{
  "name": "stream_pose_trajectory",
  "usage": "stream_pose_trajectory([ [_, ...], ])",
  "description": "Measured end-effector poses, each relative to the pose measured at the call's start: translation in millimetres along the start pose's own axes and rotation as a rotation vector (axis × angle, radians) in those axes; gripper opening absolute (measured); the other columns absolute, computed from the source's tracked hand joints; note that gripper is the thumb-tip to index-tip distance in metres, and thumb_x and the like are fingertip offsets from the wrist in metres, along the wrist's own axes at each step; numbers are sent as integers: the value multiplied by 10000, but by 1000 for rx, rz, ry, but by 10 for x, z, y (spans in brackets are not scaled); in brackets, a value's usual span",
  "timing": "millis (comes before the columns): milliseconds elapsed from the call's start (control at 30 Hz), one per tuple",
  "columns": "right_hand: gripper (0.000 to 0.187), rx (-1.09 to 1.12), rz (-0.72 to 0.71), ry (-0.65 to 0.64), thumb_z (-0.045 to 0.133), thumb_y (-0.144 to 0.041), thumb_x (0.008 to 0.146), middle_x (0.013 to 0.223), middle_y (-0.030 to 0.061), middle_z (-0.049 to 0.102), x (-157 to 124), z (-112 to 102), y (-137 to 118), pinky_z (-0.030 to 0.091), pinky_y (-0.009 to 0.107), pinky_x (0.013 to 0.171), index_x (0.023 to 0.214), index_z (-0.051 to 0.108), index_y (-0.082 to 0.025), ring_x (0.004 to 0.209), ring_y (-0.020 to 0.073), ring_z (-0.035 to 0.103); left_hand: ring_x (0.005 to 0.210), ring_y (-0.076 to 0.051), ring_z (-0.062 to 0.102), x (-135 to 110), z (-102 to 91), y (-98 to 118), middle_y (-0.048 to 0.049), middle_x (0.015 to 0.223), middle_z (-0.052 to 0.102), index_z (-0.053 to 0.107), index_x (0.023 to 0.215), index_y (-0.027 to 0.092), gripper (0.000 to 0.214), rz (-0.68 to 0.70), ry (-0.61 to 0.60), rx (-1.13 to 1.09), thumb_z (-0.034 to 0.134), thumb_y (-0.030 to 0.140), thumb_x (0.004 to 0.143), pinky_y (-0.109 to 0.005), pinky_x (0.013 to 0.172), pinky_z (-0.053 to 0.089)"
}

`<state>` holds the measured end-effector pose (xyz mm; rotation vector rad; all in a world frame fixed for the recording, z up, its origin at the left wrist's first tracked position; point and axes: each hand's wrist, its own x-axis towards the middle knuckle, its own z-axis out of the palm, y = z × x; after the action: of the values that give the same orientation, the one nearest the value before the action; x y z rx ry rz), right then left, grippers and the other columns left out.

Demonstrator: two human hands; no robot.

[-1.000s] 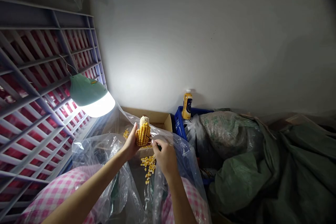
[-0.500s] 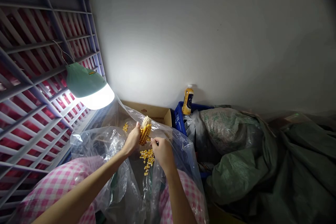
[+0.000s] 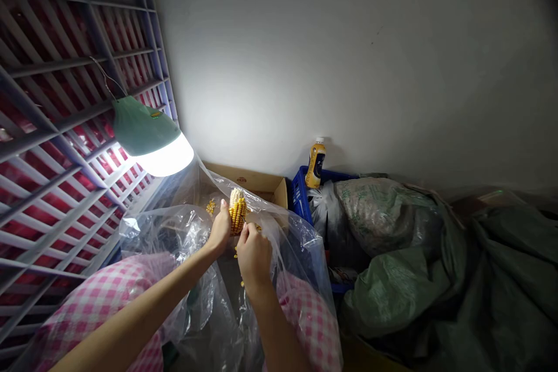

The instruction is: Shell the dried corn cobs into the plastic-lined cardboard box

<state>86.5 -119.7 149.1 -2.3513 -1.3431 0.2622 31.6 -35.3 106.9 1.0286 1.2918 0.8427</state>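
Observation:
My left hand (image 3: 221,229) is closed around a yellow corn cob (image 3: 238,216), held upright over a clear plastic bag (image 3: 174,226). The cob's top is stripped pale, while rows of kernels cover the part below. My right hand (image 3: 253,250) is closed against the cob's lower right side, fingertips pinched together. Whatever sits between those fingertips is too small to make out. Loose kernels (image 3: 210,207) lie to the left of the cob, and a few more show beside my right hand, which hides others.
A lit green lamp (image 3: 150,136) hangs from a purple slatted crate (image 3: 82,163) at the left. Behind the bag stands a cardboard box (image 3: 279,192). A blue basket (image 3: 300,195) holds a yellow bottle (image 3: 315,164) and stuffed bags. Dark green sacking (image 3: 401,290) lies at the right.
My right hand has moved left and up, from just beside the cob to touching it, and now covers most loose kernels below. The cob has shifted slightly left and stands straighter.

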Motion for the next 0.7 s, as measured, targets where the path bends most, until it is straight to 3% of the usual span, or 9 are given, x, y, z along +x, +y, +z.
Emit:
stream_pose_trajectory([
  [100, 332, 48, -24, -28, 340, -253, 882, 734, 110, 682, 64, -75, 38, 291, 241, 529, 798, 649, -163, 639, 177, 621, 654, -206, 610, 41, -11, 39, -84, 650, 636, 596, 830, 106, 602, -42, -4, -53, 287, 620, 786, -294, 602, 474],
  [233, 335, 259, -142, -176, 407, -273, 847, 697, 63, 684, 219, -317, 240, 317, 210, 551, 681, 675, -160, 633, 140, 592, 454, -184, 562, 69, -9, 138, -42, 544, 598, 595, 898, 122, 481, -119, -172, -47, 380, 537, 785, -291, 443, 447],
  [367, 336, 358, -141, -266, 438, -286, 818, 595, 21, 652, 284, -446, 414, 327, 195, 548, 635, 691, -164, 595, 130, 575, 420, -186, 553, 13, 19, 140, -42, 532, 596, 597, 869, 132, 491, -111, -298, -11, 358, 554, 792, -311, 456, 460],
  [533, 305, 303, -91, -219, 453, -239, 808, 639, 55, 674, 234, -336, 400, 336, 203, 573, 636, 689, -153, 628, 144, 597, 462, -185, 554, -32, 31, -4, -47, 551, 601, 579, 792, 155, 554, -15, -206, 77, 317, 642, 767, -280, 439, 434],
  [700, 303, 264, -39, -173, 433, -236, 826, 719, 105, 690, 169, -202, 304, 335, 223, 579, 687, 686, -144, 669, 167, 616, 526, -196, 569, -8, 25, -95, -65, 553, 611, 589, 729, 152, 555, -12, -102, 47, 330, 642, 759, -268, 475, 430],
])
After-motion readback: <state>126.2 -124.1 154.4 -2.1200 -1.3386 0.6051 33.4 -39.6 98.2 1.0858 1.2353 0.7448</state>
